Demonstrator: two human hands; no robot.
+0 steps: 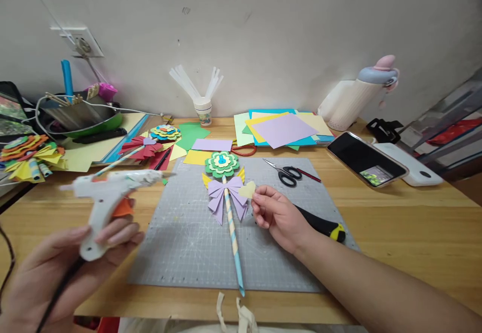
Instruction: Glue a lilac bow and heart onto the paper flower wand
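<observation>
My left hand (101,252) grips a white hot glue gun (100,200) with an orange trigger, held up at the left with its black cord hanging down. Between the fingertips of my right hand (274,212) is a small pale yellow paper heart (247,191), just over the right side of a purple paper bow (228,192). That bow sits on a blue and cream striped paper wand (231,227), topped by a layered green paper flower (222,164) with yellow wings. The wand lies on a grey cutting mat (176,252).
Black-handled scissors (289,175) and a black-and-yellow tool (320,222) lie on the mat's right side. Stacked coloured paper (282,129), a paper cup (203,111) of glue sticks and a bottle (361,94) stand behind. A phone (365,159) rests at right; finished paper flowers (32,157) at left.
</observation>
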